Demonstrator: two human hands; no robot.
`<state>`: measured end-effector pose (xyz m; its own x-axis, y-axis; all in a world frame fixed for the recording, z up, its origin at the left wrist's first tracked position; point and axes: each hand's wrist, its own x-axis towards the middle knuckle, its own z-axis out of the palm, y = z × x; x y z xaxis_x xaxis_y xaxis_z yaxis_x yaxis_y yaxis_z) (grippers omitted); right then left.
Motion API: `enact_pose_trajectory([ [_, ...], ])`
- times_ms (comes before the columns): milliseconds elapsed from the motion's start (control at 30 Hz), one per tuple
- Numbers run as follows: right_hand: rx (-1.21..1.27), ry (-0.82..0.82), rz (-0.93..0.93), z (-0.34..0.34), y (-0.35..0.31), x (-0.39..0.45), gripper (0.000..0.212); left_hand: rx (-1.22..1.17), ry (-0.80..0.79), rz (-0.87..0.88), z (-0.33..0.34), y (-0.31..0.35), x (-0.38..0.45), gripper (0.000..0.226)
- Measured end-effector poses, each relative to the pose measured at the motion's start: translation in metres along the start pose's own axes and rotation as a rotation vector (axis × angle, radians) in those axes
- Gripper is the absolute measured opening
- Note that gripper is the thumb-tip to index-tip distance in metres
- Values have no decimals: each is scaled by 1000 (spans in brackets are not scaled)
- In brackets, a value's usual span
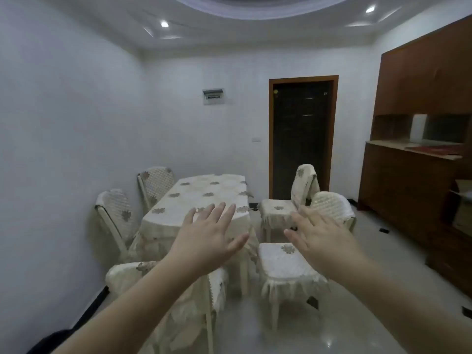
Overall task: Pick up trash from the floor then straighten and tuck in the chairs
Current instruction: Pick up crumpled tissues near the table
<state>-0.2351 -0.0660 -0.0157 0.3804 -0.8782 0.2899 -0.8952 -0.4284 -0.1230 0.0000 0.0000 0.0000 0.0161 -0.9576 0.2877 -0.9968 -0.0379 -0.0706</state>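
Cream lace cloth with brown flower motifs covers a dining table (201, 198) in the middle of a white-walled room. Two bare arms reach forward from the near edge, both hands raised in the air with palms down and fingers spread, holding nothing: the left hand (207, 238) hangs in front of the table's near end, the right hand (319, 233) in front of the chairs on the right.

Matching covered chairs stand around the table. Two chairs (115, 213) sit on the left by the wall, the farther one (155, 183) close against the table. A near-left chair (178, 290) stands just under the left forearm. On the right, a near chair (288, 264) and a far chair (304, 190) stand pulled out, apart from the table, at differing angles.

Small dark scraps (384, 230) lie on the glossy pale floor (344, 315) to the right, well apart from the chairs. A wooden cabinet (408, 187) lines the right wall, its counter holding a red flat item; what it is cannot be told. A dark door (302, 139) stands in the far wall
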Motion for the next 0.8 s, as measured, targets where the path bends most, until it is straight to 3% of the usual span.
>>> enact_pose_trajectory([
  [200, -13, -23, 4, 24, 44, 9, 63, 97, 58, 28, 34, 35, 27, 83],
  [433, -3, -45, -19, 55, 75, 43, 62, 89, 45, -64, 71, 45, 59, 75],
  [800, -46, -57, -135, 115, 38, 148, 63, 103, 72, -120, 127, -23, 123, 79],
])
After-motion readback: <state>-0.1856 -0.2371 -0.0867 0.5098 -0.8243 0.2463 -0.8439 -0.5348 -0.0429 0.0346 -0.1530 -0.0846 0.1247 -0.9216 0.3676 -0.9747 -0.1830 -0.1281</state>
